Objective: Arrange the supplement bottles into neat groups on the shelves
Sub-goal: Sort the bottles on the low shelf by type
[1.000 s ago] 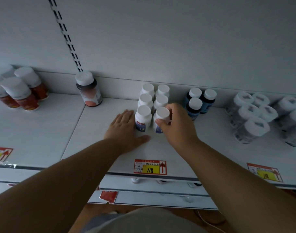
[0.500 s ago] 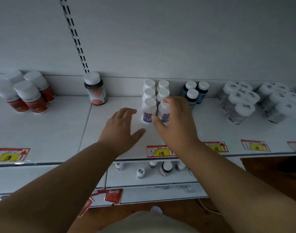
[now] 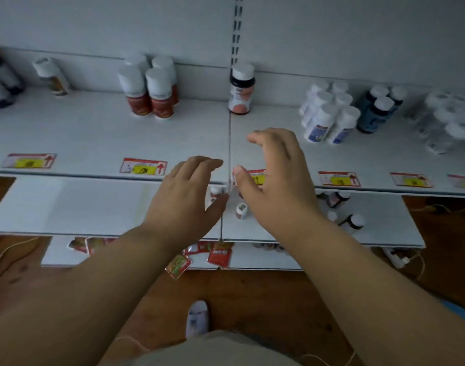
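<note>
Both hands hover empty over the front edge of the upper shelf. My left hand has loosely bent fingers. My right hand is spread, thumb apart from the fingers. Right of it stands a tight block of small white bottles, then three dark blue bottles, then blurred clear bottles. A single dark bottle with a pink label stands at the back centre. Left of it is a cluster of red-labelled bottles.
A tilted bottle and dark bottles sit at the far left. The lower shelf carries scattered small bottles on its right half. Red price tags hang below it. A foot stands on the wooden floor.
Both hands have pulled back from the white bottle block toward the shelf's front edge. The view has swung left and down, so the bottle groups now lie further right.
</note>
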`<action>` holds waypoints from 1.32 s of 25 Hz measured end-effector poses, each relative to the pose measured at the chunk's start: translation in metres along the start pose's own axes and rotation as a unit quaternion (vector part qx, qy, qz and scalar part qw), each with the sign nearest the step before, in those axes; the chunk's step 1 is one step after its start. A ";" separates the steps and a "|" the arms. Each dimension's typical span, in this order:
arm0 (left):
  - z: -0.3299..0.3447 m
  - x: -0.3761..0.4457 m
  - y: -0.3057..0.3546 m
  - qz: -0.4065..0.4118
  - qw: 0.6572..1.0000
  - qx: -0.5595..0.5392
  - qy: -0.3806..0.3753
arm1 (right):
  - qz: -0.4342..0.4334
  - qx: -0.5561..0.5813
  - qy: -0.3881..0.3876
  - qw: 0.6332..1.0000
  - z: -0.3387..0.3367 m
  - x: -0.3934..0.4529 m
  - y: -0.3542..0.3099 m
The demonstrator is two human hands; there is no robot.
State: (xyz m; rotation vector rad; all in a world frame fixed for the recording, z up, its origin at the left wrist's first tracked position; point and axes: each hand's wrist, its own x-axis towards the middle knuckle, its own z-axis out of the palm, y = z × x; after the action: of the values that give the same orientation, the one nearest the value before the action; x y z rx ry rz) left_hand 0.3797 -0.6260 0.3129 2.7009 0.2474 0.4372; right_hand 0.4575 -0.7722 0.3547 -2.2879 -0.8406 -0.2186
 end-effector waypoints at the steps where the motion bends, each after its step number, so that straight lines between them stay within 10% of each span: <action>1: -0.004 -0.014 -0.010 -0.015 1.000 0.012 0.007 | -0.008 0.015 -0.010 1.000 0.010 -0.005 -0.010; 9: 0.045 -0.091 -0.075 -0.048 0.997 -0.007 -0.067 | 0.110 0.083 -0.142 0.980 0.091 -0.088 -0.004; 23: 0.300 -0.055 -0.233 -0.085 0.979 -0.047 -0.182 | 0.262 0.039 -0.156 0.952 0.393 -0.074 0.196; 33: 0.340 -0.048 -0.254 -0.140 0.978 -0.059 -0.140 | 0.270 0.075 -0.062 0.958 0.473 -0.022 0.249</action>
State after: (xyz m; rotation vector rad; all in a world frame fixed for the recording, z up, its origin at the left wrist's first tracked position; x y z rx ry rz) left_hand 0.4214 -0.5253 -0.1000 2.5195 0.4938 -0.0124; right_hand 0.5620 -0.6137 -0.1455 -2.3052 -0.2517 0.2283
